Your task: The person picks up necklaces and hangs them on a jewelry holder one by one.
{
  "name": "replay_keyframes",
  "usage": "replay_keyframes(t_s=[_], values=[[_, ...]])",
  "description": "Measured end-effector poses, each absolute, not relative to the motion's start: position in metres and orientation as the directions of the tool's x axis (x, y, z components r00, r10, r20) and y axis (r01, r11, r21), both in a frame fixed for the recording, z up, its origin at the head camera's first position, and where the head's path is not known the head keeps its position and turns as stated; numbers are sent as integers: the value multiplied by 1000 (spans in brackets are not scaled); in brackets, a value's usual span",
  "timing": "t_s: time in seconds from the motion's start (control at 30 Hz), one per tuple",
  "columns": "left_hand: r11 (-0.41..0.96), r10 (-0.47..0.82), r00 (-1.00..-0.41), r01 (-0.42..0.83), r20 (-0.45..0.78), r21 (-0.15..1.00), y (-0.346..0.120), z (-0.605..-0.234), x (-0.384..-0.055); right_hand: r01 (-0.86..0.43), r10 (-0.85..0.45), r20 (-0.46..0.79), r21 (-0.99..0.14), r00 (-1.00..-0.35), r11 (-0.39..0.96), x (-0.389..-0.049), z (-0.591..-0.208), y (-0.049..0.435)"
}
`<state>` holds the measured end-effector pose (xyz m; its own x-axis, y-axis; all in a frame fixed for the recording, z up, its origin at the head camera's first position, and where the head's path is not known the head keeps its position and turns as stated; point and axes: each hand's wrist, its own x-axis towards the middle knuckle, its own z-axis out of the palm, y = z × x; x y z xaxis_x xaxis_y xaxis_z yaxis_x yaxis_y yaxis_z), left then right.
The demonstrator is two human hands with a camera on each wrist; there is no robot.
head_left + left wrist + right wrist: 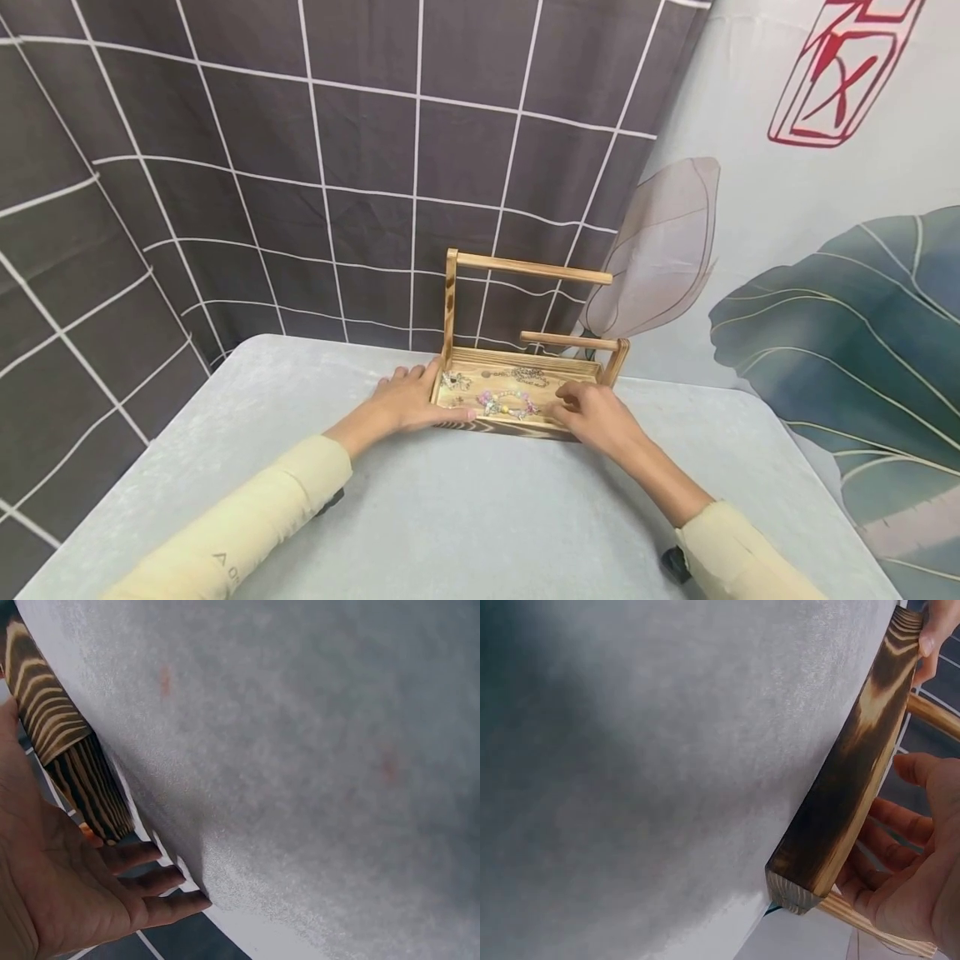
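Note:
A shallow wooden tray (491, 427) with dark grain stands on the table, and jewellery lies in it. Nearest its front is a beaded bracelet (510, 405) in pink and yellow; behind lies a silver chain (528, 375), and a small silvery piece (455, 381) is at the left end. My left hand (405, 400) rests against the tray's left end, thumb along the front rim and fingers extended, as the left wrist view (67, 877) also shows. Bent fingers of my right hand (600, 417) reach over the front rim into the right end; the rim hides their tips in the right wrist view.
An upright wooden post (449, 312) with a crossbar (532, 267) rises at the tray's left end, and a lower bar (573, 340) stands at the right. A grey-white cloth covers the table (450, 517). Behind hangs a dark gridded curtain (360, 150).

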<state>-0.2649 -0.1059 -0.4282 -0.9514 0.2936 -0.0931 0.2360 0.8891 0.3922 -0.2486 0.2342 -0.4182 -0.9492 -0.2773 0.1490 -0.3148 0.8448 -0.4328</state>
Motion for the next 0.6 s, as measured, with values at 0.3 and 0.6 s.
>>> replay_keyframes(t_s=[0.3,0.6], values=[[886,301,-948,240,-98,395,-106,-423,-265,-334,-302,142,-454,-943,826,-256,-417,225],[909,292,-938,211,-186,361,-102,-421,-262,-305,-297,93,-473,-950,826,-261,-421,217]])
